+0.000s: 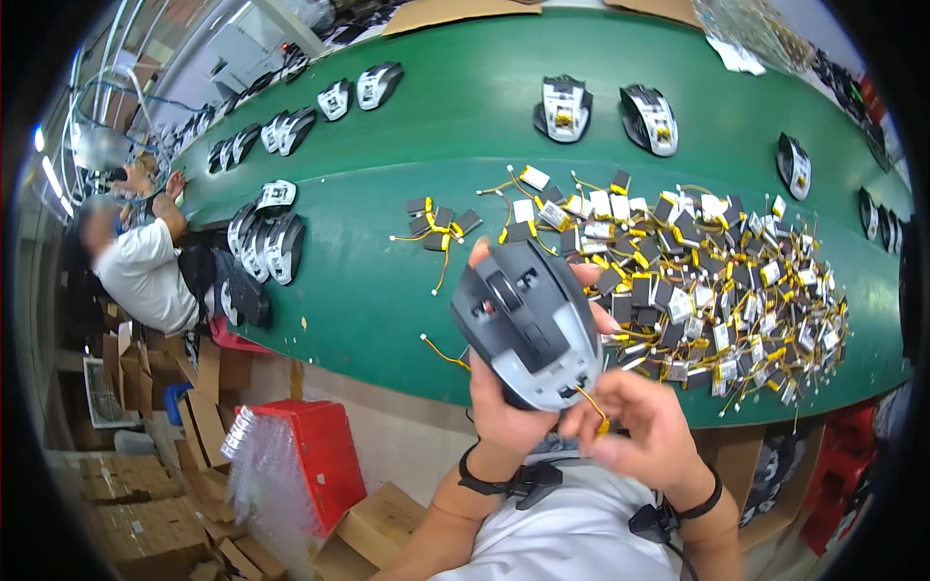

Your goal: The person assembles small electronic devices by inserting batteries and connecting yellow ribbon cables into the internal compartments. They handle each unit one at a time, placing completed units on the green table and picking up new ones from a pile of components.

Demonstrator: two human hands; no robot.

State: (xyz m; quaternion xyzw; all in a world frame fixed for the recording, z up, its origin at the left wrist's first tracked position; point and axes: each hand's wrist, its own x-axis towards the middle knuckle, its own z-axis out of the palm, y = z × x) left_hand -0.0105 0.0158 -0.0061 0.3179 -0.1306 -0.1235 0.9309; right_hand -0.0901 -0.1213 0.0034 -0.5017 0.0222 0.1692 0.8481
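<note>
My left hand [511, 418] is wrapped round a computer mouse [528, 324] with a dark front shell and an uncovered pale grey rear part. It is held up above the near edge of the green table. From the mouse's rear a thin wire runs to the yellow-taped end of a small battery [604, 426]. The closed fingers of my right hand [644, 431] are on that battery, and they hide most of its body. A large heap of similar batteries [668, 290] with wires and white plugs lies on the table just beyond my right hand.
The green table [368, 242] curves across the view. A smaller battery group [441, 230] lies left of the heap. Several mice [564, 108] stand along the far side, with more mice [269, 242] at the left. Another person [145, 261] sits far left. Below are a red crate [320, 465] and cardboard boxes [136, 513].
</note>
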